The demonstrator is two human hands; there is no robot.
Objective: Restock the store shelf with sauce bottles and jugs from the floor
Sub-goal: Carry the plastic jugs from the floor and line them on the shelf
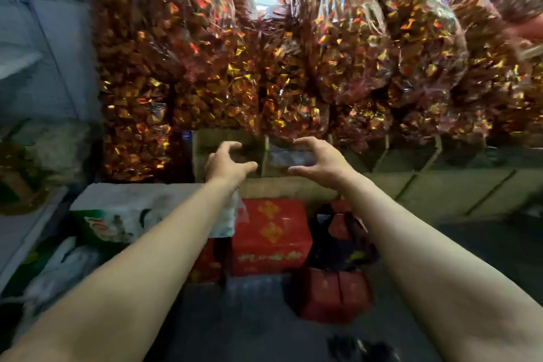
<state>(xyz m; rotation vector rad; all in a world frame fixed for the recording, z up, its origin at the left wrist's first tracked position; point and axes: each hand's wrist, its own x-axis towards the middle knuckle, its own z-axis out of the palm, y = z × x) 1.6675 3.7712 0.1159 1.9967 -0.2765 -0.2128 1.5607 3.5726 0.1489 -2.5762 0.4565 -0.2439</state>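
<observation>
Both my arms reach forward at chest height toward a row of brown cardboard cartons [411, 182]. My left hand [227, 163] is spread, fingers and thumb apart, holding nothing. My right hand [318, 157] mirrors it a short gap to the right, fingers loosely arched in front of a blurred grey patch [289, 157] on a carton. I cannot tell whether either hand touches the cartons. No sauce bottle or jug is clearly visible; the picture is motion-blurred.
Large clear bags of red-and-gold wrapped sweets [264, 68] hang and pile above the cartons. Below stand a red box [271, 237], a dark red bag [332, 294], a green-and-white carton [123, 212] and white plastic bags [61, 267]. A grey shelf [26, 229] lines the left.
</observation>
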